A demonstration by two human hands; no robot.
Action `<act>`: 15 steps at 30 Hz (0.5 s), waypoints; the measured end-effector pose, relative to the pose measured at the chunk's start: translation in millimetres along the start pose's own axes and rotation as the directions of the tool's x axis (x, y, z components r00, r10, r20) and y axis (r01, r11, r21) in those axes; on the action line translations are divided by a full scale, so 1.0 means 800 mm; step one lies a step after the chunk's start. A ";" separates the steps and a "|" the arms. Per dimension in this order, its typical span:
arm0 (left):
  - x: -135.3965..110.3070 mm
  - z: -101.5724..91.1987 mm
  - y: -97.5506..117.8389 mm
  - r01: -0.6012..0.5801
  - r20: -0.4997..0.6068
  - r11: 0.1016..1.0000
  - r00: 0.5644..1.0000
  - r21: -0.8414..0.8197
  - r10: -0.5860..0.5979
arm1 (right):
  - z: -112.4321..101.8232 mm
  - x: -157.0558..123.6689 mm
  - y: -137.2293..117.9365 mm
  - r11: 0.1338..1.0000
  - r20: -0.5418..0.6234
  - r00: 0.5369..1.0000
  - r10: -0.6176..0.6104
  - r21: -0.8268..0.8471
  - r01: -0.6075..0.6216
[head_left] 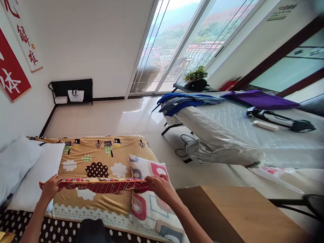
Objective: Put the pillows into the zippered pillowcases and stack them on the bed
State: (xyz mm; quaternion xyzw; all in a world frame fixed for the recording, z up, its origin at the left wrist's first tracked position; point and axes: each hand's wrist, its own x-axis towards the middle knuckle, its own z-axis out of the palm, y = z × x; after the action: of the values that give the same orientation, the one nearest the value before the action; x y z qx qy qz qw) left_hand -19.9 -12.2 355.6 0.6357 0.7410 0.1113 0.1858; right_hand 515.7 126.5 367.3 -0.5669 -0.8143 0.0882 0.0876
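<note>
Stretched between my two hands is a red plaid cloth with an orange edge, held nearly level above the bed. My left hand is closed on its left end, and my right hand pinches the right end. Whether the cloth is a cover or a single sheet I cannot tell. Below it lies a tan patterned blanket with clouds and small figures. A patterned pillow rests on the blanket under my right hand. Two white pillows lie to the left of my left hand.
On the right stands a plastic-wrapped mattress with blue clothes, a purple cloth and a black strapped item. A wooden tabletop is at lower right. A black bench holds a white bag by the wall.
</note>
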 end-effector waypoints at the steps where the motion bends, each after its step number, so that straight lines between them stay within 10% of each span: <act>1: -0.008 0.003 -0.012 0.041 0.006 0.997 0.999 0.060 -0.042 | 0.014 -0.008 0.008 0.999 -0.033 0.999 0.025 0.042 -0.024; 10: -0.073 0.090 -0.088 0.236 0.196 0.966 0.948 0.101 -0.252 | 0.117 -0.083 0.040 0.894 0.137 0.941 0.310 0.295 -0.338; 15: -0.116 0.099 -0.117 0.435 0.230 0.798 0.900 -0.417 -0.371 | 0.131 -0.118 0.060 0.854 0.362 0.909 0.209 0.384 -0.349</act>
State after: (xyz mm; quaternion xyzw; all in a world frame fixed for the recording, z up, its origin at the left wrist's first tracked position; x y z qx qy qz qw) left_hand -59.9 -125.0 258.3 0.4070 0.7971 0.1969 0.4003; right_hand 565.8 49.4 250.2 -0.6249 -0.6842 0.3689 0.0721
